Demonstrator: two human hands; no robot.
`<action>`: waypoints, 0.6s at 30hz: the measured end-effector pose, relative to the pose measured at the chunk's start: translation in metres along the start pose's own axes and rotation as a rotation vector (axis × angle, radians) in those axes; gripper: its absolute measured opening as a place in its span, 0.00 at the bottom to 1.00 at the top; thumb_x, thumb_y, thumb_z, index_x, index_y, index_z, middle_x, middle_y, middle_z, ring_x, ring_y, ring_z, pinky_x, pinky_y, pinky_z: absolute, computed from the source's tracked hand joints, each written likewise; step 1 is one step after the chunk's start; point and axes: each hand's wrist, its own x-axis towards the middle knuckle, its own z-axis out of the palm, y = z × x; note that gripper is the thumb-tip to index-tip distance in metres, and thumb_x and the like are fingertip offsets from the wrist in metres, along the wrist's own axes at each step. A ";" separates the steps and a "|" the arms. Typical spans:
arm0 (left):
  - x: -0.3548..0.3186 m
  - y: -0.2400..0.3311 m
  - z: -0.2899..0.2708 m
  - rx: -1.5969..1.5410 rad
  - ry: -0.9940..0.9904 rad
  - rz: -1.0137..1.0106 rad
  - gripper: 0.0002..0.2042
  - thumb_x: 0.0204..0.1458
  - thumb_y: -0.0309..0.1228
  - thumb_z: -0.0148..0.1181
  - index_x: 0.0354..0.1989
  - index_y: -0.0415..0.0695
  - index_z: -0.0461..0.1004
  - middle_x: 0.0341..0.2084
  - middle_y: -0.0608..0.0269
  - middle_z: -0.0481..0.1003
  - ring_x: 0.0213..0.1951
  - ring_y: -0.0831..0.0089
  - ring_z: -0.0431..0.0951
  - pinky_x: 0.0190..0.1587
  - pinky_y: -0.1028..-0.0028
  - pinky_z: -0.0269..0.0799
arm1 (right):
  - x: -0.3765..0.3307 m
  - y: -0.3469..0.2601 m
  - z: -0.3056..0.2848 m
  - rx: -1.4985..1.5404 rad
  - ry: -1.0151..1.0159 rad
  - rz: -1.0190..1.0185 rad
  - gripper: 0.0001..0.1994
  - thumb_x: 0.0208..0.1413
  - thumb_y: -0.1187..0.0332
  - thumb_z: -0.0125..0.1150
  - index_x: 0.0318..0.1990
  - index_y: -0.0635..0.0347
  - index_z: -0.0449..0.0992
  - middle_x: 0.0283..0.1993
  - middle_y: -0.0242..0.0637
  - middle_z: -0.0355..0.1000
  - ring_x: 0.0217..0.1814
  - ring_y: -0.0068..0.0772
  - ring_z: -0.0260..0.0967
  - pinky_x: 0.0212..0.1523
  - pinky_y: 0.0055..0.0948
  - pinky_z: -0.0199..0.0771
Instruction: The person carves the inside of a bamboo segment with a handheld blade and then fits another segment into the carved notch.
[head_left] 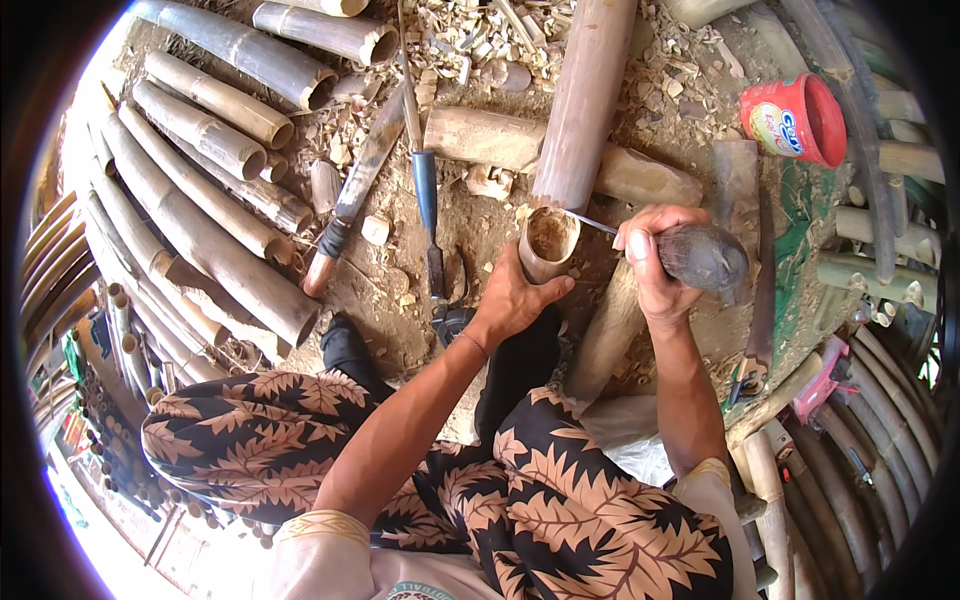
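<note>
A long bamboo tube (585, 100) lies pointing toward me, its hollow cut end (549, 236) facing up. My left hand (512, 300) grips the tube just below that open end. My right hand (650, 265) is closed around the dark rounded handle (705, 256) of a small carving knife. Its thin metal blade (590, 222) reaches left to the rim of the hollow end. I sit with patterned trousers (540, 500) over my legs, forearms coming up from below.
Many bamboo poles (200, 200) are stacked at the left and more at the right. A machete (350, 195) and a blue-handled chisel (426, 190) lie on the chip-strewn ground. A short log (560, 155) crosses under the tube. A red plastic cup (800, 118) lies at upper right.
</note>
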 end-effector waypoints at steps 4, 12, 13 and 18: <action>0.001 -0.005 0.001 -0.040 -0.011 0.012 0.39 0.43 0.40 0.76 0.56 0.29 0.60 0.48 0.46 0.74 0.50 0.63 0.75 0.54 0.67 0.70 | -0.004 0.005 0.001 0.058 -0.047 -0.089 0.12 0.46 0.80 0.65 0.39 0.65 0.71 0.30 0.37 0.71 0.27 0.24 0.69 0.30 0.26 0.71; 0.003 0.000 0.000 -0.120 -0.060 0.033 0.39 0.45 0.41 0.75 0.57 0.30 0.59 0.49 0.47 0.73 0.51 0.65 0.74 0.55 0.68 0.71 | -0.011 -0.003 -0.003 0.313 0.144 0.167 0.10 0.55 0.80 0.59 0.41 0.62 0.66 0.27 0.35 0.69 0.27 0.25 0.66 0.31 0.28 0.71; 0.003 -0.003 0.001 -0.117 -0.061 0.035 0.39 0.45 0.41 0.75 0.57 0.29 0.59 0.49 0.47 0.73 0.51 0.64 0.74 0.55 0.67 0.71 | -0.012 -0.003 -0.005 0.327 0.162 0.195 0.10 0.55 0.80 0.58 0.41 0.62 0.65 0.27 0.35 0.68 0.27 0.24 0.66 0.31 0.28 0.71; 0.007 -0.013 0.003 -0.092 -0.050 0.047 0.38 0.45 0.43 0.75 0.57 0.32 0.62 0.49 0.51 0.74 0.50 0.67 0.73 0.54 0.68 0.70 | -0.020 0.006 -0.019 0.444 0.294 0.303 0.05 0.59 0.77 0.54 0.39 0.60 0.65 0.24 0.32 0.64 0.23 0.23 0.60 0.29 0.33 0.69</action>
